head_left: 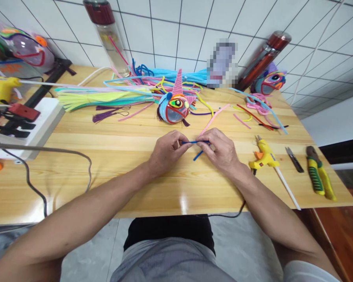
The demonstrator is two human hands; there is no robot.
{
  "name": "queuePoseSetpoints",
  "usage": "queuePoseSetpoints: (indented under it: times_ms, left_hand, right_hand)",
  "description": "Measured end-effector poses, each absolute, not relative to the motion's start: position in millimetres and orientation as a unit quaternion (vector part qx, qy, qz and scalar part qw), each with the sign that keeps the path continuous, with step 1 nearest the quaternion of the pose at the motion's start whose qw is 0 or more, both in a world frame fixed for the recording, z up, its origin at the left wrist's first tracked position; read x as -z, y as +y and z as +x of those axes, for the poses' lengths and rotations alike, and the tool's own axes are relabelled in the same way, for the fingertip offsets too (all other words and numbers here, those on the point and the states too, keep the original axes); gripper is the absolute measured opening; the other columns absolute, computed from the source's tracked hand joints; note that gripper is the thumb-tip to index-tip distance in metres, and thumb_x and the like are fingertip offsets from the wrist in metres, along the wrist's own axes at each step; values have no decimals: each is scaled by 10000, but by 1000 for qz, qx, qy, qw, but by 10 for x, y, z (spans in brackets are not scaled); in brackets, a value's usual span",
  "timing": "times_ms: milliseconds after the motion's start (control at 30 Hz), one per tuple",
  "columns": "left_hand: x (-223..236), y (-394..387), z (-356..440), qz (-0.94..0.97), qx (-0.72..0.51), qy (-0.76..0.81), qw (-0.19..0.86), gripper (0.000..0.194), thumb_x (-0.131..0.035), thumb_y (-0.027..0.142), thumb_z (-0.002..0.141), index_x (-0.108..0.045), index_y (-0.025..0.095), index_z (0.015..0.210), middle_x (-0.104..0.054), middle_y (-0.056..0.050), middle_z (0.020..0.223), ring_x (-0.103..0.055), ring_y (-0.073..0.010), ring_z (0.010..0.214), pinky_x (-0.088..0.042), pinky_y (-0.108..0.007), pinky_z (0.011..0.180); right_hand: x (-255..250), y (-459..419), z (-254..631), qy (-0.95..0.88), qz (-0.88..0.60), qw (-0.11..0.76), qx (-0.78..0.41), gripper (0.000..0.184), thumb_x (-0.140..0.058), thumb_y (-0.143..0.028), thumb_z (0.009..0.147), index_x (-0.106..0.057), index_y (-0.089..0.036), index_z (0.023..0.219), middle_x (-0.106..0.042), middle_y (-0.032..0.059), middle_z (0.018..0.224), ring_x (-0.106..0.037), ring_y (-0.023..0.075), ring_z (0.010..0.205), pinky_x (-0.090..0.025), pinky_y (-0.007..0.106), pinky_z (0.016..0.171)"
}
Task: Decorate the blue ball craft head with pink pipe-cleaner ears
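Note:
A short blue pipe cleaner (193, 142) is stretched level between my two hands, above the middle of the table. My left hand (169, 150) pinches its left end between thumb and fingers. At the other end, my right hand (219, 149) grips it the same way. A second blue piece (198, 156) slants out below my right fingers; whether it is held or lies on the table I cannot tell. Just beyond the hands sits a round clear ornament (175, 111) with a face of coloured pipe cleaners and a pink horn. A pink pipe cleaner (214, 119) lies behind my right hand.
To the right lie a yellow glue gun (264, 154), a small dark cutter (294, 159) and green-yellow pliers (319, 172). Pipe cleaner bundles (106, 98) and purple tassels (110, 113) lie at the back. A power strip (44, 125) and cables occupy the left; two bottles stand along the wall.

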State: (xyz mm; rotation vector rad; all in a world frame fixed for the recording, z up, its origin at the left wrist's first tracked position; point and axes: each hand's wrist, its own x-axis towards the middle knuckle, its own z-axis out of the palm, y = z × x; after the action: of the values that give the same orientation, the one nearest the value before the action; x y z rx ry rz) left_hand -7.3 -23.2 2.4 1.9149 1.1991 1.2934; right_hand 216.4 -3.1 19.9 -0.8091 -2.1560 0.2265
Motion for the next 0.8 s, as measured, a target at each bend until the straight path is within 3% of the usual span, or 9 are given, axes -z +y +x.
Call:
queuePoseSetpoints:
  times_ms: [333, 800]
  left_hand:
    - [35, -224, -69, 744, -522, 392, 142, 130, -822, 218, 954, -704, 188, 908, -642, 47, 721, -499, -85, 577, -402, -231, 575]
    - [36, -229, -56, 724, -541, 397, 157, 181, -819, 243, 959, -705, 183, 831, -608, 44, 695, -482, -85, 569, -405, -231, 571]
  right_hand:
    - [-203, -59, 2134, -853, -324, 391, -118, 105, -657, -204, 1051, -734, -230, 985, -738, 50, 886, -703, 200, 818, -575, 340, 753]
    - [-192, -70, 2139, -852, -323, 400, -99, 87, -666, -197, 1047, -721, -226, 985, -738, 49, 878, -698, 195, 812, -563, 338, 738]
